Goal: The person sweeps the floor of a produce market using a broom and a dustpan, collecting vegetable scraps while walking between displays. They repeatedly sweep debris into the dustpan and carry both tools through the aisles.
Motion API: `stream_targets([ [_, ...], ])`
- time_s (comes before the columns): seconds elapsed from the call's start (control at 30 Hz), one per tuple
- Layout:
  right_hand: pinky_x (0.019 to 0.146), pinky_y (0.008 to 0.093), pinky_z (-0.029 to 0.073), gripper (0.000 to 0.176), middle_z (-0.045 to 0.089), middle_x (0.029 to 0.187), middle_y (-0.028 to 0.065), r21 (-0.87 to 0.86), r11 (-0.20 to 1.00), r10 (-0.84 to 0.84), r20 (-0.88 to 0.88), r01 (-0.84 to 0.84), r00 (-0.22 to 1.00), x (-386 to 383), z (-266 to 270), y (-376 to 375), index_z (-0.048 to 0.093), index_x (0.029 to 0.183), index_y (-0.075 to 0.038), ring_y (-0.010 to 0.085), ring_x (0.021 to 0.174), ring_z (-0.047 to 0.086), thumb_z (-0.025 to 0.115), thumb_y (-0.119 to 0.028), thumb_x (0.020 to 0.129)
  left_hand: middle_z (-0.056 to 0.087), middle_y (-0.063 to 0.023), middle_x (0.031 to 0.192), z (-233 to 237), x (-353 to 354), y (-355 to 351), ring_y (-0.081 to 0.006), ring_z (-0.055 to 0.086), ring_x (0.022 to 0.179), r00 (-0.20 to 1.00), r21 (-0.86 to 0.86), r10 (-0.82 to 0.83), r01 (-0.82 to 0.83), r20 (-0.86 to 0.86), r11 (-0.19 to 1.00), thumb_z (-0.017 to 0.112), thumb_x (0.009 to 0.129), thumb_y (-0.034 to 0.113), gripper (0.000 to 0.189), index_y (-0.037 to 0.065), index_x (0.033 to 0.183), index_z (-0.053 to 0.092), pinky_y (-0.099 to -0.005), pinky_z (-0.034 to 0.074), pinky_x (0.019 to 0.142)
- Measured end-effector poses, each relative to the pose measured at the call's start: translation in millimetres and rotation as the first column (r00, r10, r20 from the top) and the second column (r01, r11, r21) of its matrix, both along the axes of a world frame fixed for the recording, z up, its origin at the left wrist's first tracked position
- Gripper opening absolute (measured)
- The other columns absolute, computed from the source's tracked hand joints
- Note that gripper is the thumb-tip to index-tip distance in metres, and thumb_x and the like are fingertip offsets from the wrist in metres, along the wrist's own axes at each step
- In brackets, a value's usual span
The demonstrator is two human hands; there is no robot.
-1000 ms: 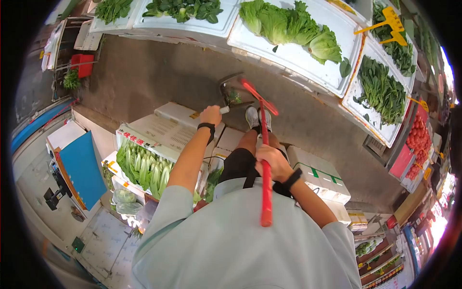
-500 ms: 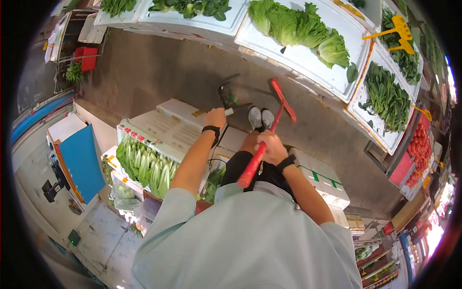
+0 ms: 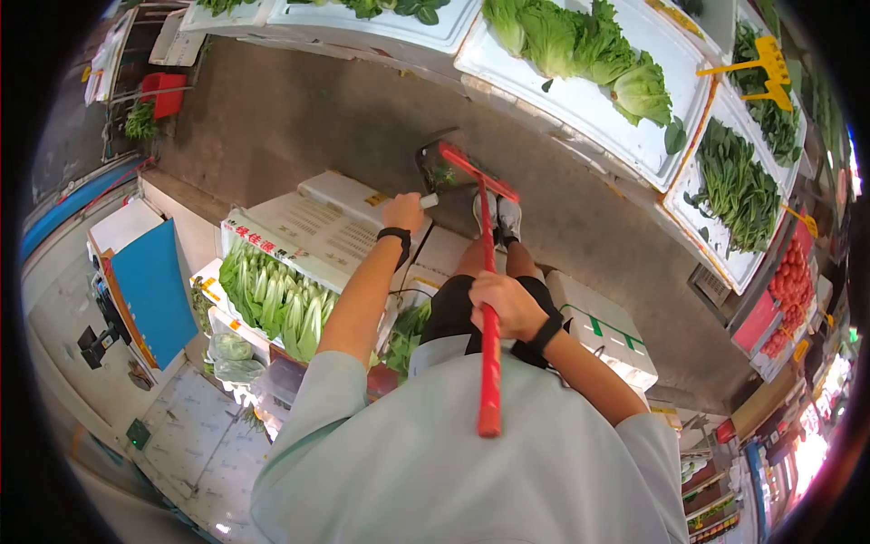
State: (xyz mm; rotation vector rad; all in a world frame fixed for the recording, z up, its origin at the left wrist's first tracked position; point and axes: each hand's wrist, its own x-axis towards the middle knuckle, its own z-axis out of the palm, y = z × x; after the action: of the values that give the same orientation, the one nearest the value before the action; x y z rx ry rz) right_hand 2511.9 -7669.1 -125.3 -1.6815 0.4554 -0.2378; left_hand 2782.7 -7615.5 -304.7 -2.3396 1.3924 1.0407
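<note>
My left hand (image 3: 404, 212) is closed around a handle whose pale end (image 3: 429, 200) sticks out beside the thumb. That handle appears to belong to a long-handled dustpan (image 3: 422, 167) low by the floor, with green leaf scraps (image 3: 442, 175) in it. My right hand (image 3: 506, 306) wraps the red shaft of a broom (image 3: 489, 390), whose upper end reaches back over my shirt. The red broom head (image 3: 462, 163) lies across the dustpan's opening, just ahead of my shoes (image 3: 509, 218). Its bristles are hard to make out.
White foam trays with lettuce (image 3: 580, 45) and leafy greens (image 3: 736, 186) line the far side of the aisle. Near my left arm stands a box of bok choy (image 3: 272, 295) by foam lids (image 3: 308, 238). A foam box (image 3: 598, 331) sits right of my legs.
The broom head has swung left, from right of my shoes to the dustpan. The shaft has turned more upright, its top end shifting right and toward me. My left hand keeps its grip.
</note>
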Motion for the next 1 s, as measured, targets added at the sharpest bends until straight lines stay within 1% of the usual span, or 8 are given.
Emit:
stream_targets([
  [0.13,0.06,0.0428,0.042,0.02,0.048,0.065,0.0117,0.003,0.999,0.033,-0.009,-0.033,0.999,-32.3,34.4,-8.1,0.046,0.062,-0.003,0.0329,0.069,0.052,0.065,-0.009,0.063,0.07,-0.0184,0.097,24.9,6.0,24.7,-0.0388,0.066,0.093,0.999,-0.057,0.048,-0.047,0.017,0.997,0.065,0.086,0.019,0.021,0.01,0.105,0.07,-0.0486,0.053,0.081],
  [0.3,0.061,0.0424,0.041,0.016,0.045,0.065,0.0133,0.025,0.993,-0.116,-0.035,0.117,0.993,-66.7,70.6,-18.8,0.044,0.064,-0.002,0.0346,0.066,0.048,0.06,0.0,0.064,0.07,-0.017,0.101,67.2,13.0,39.6,-0.0375,0.065,0.095,0.986,-0.081,0.169,-0.167,0.009,0.983,0.066,0.087,0.019,0.027,0.01,0.112,0.069,-0.0482,0.053,0.083],
  [0.57,0.058,0.041,0.04,0.013,0.048,0.062,0.0153,-0.013,0.955,-0.293,-0.17,0.295,0.941,-105.7,71.3,-30.6,0.048,0.066,0.002,0.0326,0.061,0.049,0.061,0.001,0.069,0.068,-0.0234,0.091,148.0,25.5,82.0,-0.0434,0.064,0.091,0.925,-0.289,0.378,-0.369,-0.026,0.883,0.069,0.084,0.027,0.026,0.003,0.095,0.07,-0.0505,0.05,0.077],
  [0.6,0.059,0.0407,0.041,0.012,0.05,0.062,0.0148,-0.021,0.961,-0.274,-0.176,0.274,0.946,-109.1,63.4,-32.1,0.051,0.067,0.002,0.0324,0.062,0.052,0.062,0.0,0.07,0.068,-0.0242,0.09,158.4,22.9,91.1,-0.0443,0.064,0.09,0.909,-0.384,0.402,-0.411,-0.108,0.827,0.07,0.083,0.029,0.03,0.003,0.097,0.071,-0.0497,0.05,0.077],
  [0.7,0.06,0.0395,0.043,0.011,0.052,0.063,0.0155,-0.044,0.969,-0.247,-0.193,0.243,0.95,-106.1,53.0,-35.6,0.052,0.068,0.002,0.0328,0.063,0.054,0.062,-0.001,0.071,0.068,-0.0248,0.088,170.8,20.8,125.5,-0.0443,0.064,0.087,0.905,-0.46,0.425,-0.386,-0.02,0.8,0.07,0.083,0.03,0.032,0.003,0.101,0.071,-0.0491,0.05,0.076],
  [0.8,0.059,0.039,0.045,0.011,0.055,0.064,0.0162,-0.049,0.985,-0.174,-0.212,0.167,0.962,-100.3,41.7,-43.9,0.054,0.069,0.002,0.0326,0.062,0.057,0.063,-0.002,0.071,0.067,-0.0246,0.085,196.6,5.4,150.4,-0.0443,0.063,0.082,0.811,-0.529,0.574,-0.537,-0.11,0.657,0.07,0.084,0.03,0.033,0.001,0.099,0.071,-0.0481,0.05,0.072],
  [0.9,0.055,0.0354,0.042,0.013,0.05,0.059,0.0124,-0.064,0.992,-0.118,-0.18,0.108,0.977,-86.4,26.2,-53.0,0.051,0.065,0.0,0.0247,0.056,0.052,0.061,-0.002,0.073,0.066,-0.0249,0.083,221.5,-1.2,173.2,-0.044,0.063,0.079,0.762,-0.636,0.632,-0.56,-0.143,0.531,0.07,0.084,0.031,0.032,0.001,0.095,0.071,-0.047,0.05,0.068],
  [1.0,0.056,0.0361,0.045,0.013,0.054,0.061,0.0146,-0.094,0.994,-0.077,-0.338,0.048,0.938,-68.2,7.1,-62.2,0.055,0.067,0.0,0.0261,0.058,0.057,0.063,-0.007,0.073,0.063,-0.0242,0.076,260.4,-6.8,189.3,-0.0427,0.061,0.07,0.632,-0.568,0.751,-0.696,-0.193,0.439,0.071,0.084,0.024,0.024,0.001,0.088,0.069,-0.0444,0.047,0.063],
])
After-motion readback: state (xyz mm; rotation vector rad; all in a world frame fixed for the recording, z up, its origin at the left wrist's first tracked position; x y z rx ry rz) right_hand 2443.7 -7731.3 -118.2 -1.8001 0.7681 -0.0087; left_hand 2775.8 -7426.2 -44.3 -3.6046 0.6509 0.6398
